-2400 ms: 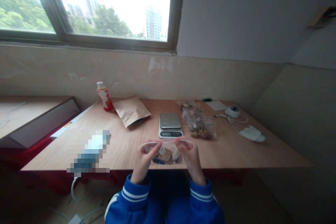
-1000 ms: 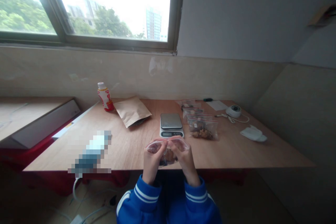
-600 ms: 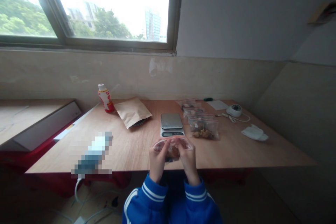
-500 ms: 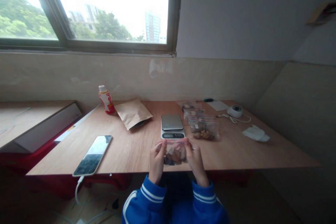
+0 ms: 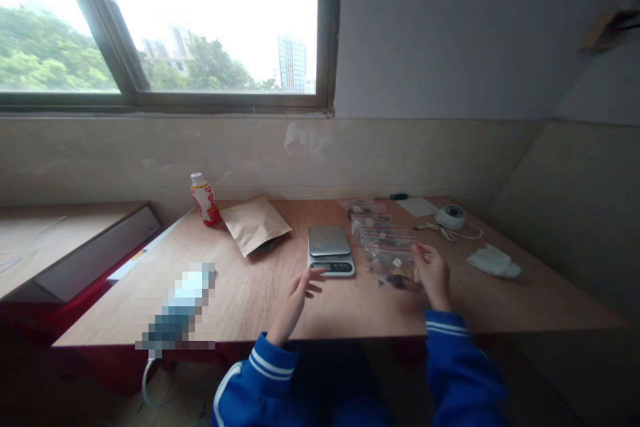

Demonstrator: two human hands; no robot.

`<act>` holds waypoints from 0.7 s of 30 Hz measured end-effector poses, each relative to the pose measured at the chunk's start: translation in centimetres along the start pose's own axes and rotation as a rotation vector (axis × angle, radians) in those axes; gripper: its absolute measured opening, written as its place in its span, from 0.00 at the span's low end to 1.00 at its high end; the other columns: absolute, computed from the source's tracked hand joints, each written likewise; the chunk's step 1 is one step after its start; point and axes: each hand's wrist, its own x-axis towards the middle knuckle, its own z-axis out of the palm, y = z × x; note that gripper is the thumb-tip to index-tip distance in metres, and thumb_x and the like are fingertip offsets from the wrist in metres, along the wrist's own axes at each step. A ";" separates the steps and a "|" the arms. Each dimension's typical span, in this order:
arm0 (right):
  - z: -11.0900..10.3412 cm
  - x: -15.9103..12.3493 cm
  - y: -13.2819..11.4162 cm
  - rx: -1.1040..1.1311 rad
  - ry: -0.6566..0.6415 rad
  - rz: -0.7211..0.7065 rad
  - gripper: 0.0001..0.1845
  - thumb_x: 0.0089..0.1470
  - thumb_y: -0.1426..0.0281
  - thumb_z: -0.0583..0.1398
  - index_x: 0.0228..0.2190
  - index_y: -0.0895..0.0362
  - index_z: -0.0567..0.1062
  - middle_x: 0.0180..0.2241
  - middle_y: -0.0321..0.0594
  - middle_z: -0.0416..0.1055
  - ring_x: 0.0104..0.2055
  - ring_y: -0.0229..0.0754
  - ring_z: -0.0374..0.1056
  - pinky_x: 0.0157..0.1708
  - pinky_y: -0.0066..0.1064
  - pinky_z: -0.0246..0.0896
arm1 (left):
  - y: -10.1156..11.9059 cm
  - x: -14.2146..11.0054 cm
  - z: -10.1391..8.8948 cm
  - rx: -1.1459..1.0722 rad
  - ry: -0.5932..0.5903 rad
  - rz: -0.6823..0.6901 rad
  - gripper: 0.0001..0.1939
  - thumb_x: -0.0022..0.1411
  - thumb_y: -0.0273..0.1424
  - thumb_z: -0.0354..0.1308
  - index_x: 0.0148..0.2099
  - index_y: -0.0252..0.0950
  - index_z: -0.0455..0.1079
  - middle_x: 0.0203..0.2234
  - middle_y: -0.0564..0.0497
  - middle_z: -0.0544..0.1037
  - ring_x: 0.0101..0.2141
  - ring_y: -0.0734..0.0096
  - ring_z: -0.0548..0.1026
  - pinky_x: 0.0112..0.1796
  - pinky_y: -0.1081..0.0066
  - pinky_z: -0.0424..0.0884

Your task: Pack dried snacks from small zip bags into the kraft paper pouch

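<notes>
My right hand (image 5: 433, 271) pinches the upper right corner of a clear zip bag (image 5: 395, 267) with dark and tan pieces inside. That bag lies at the front of a row of similar zip bags (image 5: 371, 220) on the right half of the table. My left hand (image 5: 301, 291) is empty, its fingers apart, just in front of the kitchen scale (image 5: 329, 241). The scale has a bare metal plate, and my left fingertips hide part of its display edge.
A brown paper pouch (image 5: 256, 225) and a red-and-white bottle (image 5: 205, 200) stand left of the scale. A pixelated phone (image 5: 181, 303) with a cable lies front left. On the right are a white dome camera (image 5: 450, 216), a crumpled white item (image 5: 494, 261) and paper (image 5: 416, 206).
Both hands held the zip bag in front of the scale. The right hand has carried it right to the row's front, while the left hand has let go and opened.
</notes>
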 end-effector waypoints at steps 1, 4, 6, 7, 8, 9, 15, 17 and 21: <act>0.3 0.7 0.9 -0.087 0.049 -0.018 0.34 0.49 0.43 0.52 0.38 0.62 0.73 0.31 0.52 0.75 0.33 0.52 0.71 0.32 0.38 0.64 | -0.4 0.0 -0.6 0.014 0.022 -0.004 0.29 0.63 0.50 0.42 0.47 0.35 0.74 0.40 0.43 0.79 0.36 0.62 0.75 0.38 0.63 0.68; 1.6 0.9 2.3 -0.275 0.258 -0.230 0.34 0.53 0.50 0.52 0.46 0.68 0.69 0.42 0.63 0.71 0.46 0.60 0.67 0.41 0.47 0.61 | -1.4 0.1 -2.2 0.056 0.111 -0.025 0.29 0.62 0.51 0.43 0.44 0.35 0.75 0.43 0.43 0.78 0.40 0.60 0.75 0.41 0.62 0.68; 2.5 -0.2 2.6 -0.317 0.315 -0.403 0.30 0.56 0.57 0.52 0.50 0.69 0.66 0.49 0.65 0.67 0.52 0.60 0.62 0.46 0.49 0.59 | -2.1 0.2 -3.2 0.075 0.192 -0.043 0.30 0.60 0.52 0.44 0.43 0.34 0.75 0.44 0.42 0.78 0.41 0.59 0.74 0.42 0.61 0.68; 3.0 -1.0 2.7 -0.334 0.289 -0.462 0.27 0.57 0.61 0.51 0.51 0.67 0.67 0.51 0.63 0.66 0.53 0.58 0.62 0.48 0.48 0.58 | -2.5 0.3 -3.7 0.076 0.234 -0.051 0.30 0.59 0.54 0.45 0.43 0.34 0.75 0.44 0.41 0.77 0.41 0.58 0.74 0.42 0.61 0.69; 3.4 -1.7 2.9 -0.355 0.234 -0.495 0.24 0.58 0.63 0.50 0.50 0.65 0.68 0.52 0.61 0.66 0.53 0.56 0.62 0.48 0.47 0.58 | -2.9 0.4 -4.1 0.074 0.272 -0.061 0.32 0.57 0.55 0.46 0.43 0.33 0.75 0.44 0.41 0.77 0.40 0.58 0.74 0.41 0.60 0.69; 3.8 -2.3 3.1 -0.379 0.168 -0.509 0.22 0.58 0.65 0.50 0.48 0.63 0.70 0.51 0.58 0.68 0.52 0.55 0.64 0.48 0.46 0.59 | -3.4 0.4 -4.5 0.071 0.308 -0.071 0.33 0.56 0.56 0.46 0.42 0.33 0.75 0.42 0.40 0.78 0.38 0.58 0.75 0.40 0.61 0.70; 4.8 -3.3 4.3 -0.438 0.058 -0.465 0.20 0.59 0.67 0.48 0.44 0.62 0.75 0.42 0.52 0.76 0.44 0.52 0.69 0.46 0.42 0.60 | -5.2 0.2 -5.2 0.095 0.413 -0.067 0.34 0.51 0.60 0.49 0.35 0.32 0.76 0.27 0.45 0.76 0.28 0.65 0.72 0.33 0.64 0.71; 4.6 -3.1 4.3 -0.437 0.064 -0.473 0.20 0.58 0.67 0.48 0.43 0.62 0.75 0.42 0.51 0.76 0.43 0.52 0.70 0.45 0.40 0.60 | -5.3 -0.1 -4.9 0.093 0.394 -0.034 0.32 0.53 0.58 0.49 0.37 0.34 0.75 0.25 0.48 0.75 0.28 0.67 0.72 0.33 0.66 0.71; 4.5 -3.0 4.2 -0.433 0.068 -0.484 0.21 0.58 0.66 0.48 0.43 0.63 0.76 0.41 0.51 0.77 0.42 0.51 0.70 0.44 0.39 0.60 | -5.2 -0.4 -4.5 0.084 0.429 0.030 0.33 0.59 0.54 0.47 0.54 0.34 0.67 0.17 0.56 0.68 0.21 0.71 0.68 0.27 0.70 0.68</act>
